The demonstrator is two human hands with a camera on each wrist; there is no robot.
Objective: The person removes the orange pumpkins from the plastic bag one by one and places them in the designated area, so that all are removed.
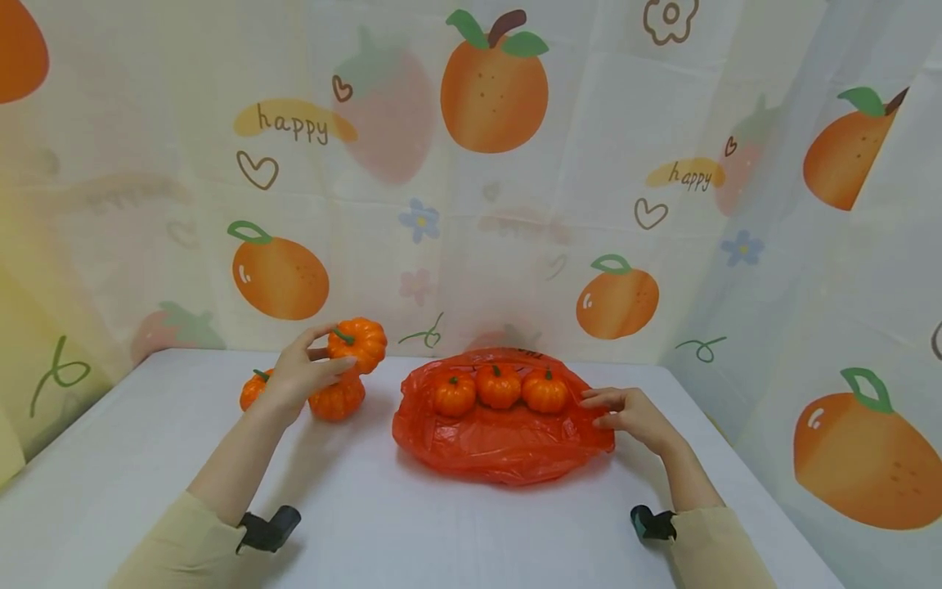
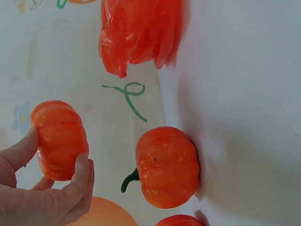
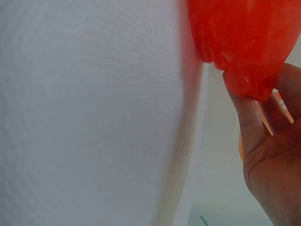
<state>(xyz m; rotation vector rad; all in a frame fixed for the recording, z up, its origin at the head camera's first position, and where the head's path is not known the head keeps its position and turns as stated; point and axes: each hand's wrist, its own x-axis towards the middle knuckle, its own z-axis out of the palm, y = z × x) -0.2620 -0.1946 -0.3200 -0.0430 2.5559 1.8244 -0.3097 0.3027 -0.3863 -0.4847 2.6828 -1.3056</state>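
White worktop (image 1: 456,523), frame centre; fruit-print curtain (image 1: 515,204) behind. Left hand (image 1: 298,378) grips a small pumpkin (image 1: 358,342), centre-left; right hand (image 1: 633,415) pinches the red plastic bag (image 1: 500,438), centre-right.

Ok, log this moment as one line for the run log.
left hand: holds lifted pumpkin | right hand: grips red bag edge | in bag: three pumpkins | on table: two pumpkins
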